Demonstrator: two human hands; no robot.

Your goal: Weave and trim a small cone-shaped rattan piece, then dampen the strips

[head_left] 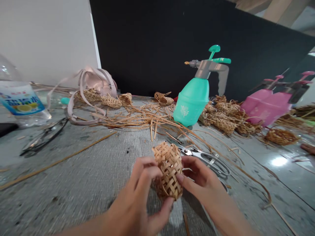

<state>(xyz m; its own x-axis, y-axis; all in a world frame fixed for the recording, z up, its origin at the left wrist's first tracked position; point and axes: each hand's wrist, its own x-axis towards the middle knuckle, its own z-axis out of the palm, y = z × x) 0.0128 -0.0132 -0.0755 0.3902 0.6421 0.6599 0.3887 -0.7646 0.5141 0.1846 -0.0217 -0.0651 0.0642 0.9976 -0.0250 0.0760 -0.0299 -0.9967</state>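
Basket of pale woven strips [169, 170], small and rounded, held up in both hands just above the grey work surface [73, 183], near the person's front edge of it. Open checker weave covers the visible body; a darker tangle of strip ends shows at the lower end, by the left palm, apparently not yet trimmed or tucked. Finish at the top cannot be judged from this angle. Left hand [140, 193] closes narrowly around the near side, fingers curled over the weave and thumb low on it. Right hand [201, 183] grips the opposite side, narrow too, with fingertips [182, 178] pressed against the strips. Steel snips [205, 159] lie open just beyond the right hand, touching neither the basket nor the fingers. Loose strip offcuts [133, 118] spread across the surface behind. Farther back, a heap of similar woven pieces [222, 123] sits beside a teal pump sprayer [192, 101], with pink pump sprayers [265, 106] to the right. Left side holds a plastic bottle [21, 101], eyeglasses [43, 137] and a pale pink handbag [98, 82]. Another person's fingers [308, 149] enter at the right edge
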